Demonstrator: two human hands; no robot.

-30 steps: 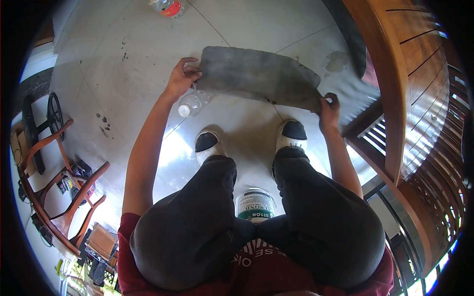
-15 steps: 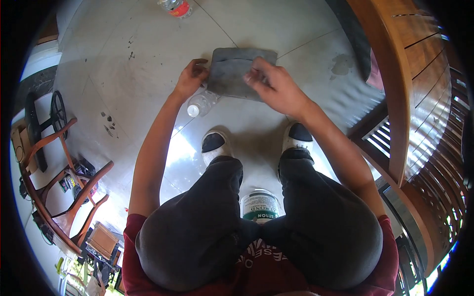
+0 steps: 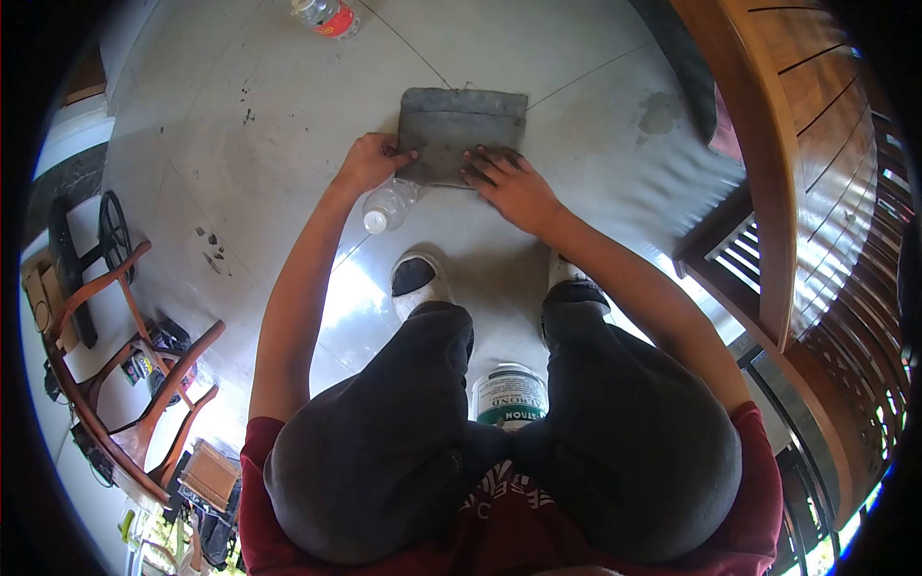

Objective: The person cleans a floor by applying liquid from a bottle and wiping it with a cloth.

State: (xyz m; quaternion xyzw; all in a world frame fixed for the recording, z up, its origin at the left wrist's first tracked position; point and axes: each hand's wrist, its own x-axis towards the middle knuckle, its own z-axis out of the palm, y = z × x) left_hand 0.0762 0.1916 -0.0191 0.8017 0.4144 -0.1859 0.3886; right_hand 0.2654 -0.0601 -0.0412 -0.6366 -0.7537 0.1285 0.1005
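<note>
On the floor lies a dark grey, flat rectangular piece (image 3: 459, 132) with a crease along its far edge; its material is hard to tell. At its near left edge my left hand (image 3: 373, 161) grips it, the thumb on top and the other fingers curled at the side, partly hidden. My right hand (image 3: 516, 192) rests on its near right part, palm down, fingers spread. A clear plastic bottle (image 3: 392, 205) with a white cap lies just below the left hand, close to the piece's near left corner.
Farther off is another clear bottle with a red label (image 3: 328, 17). A labelled tub (image 3: 511, 394) stands between my legs. Wooden slatted furniture (image 3: 768, 173) curves along the right, and a wooden chair frame (image 3: 144, 355) is at the left. Dark specks (image 3: 211, 252) mark the floor.
My right hand was raised and blurred over the piece; it has come down flat onto its near right part. My left hand has closed onto the left edge, with its thumb on top.
</note>
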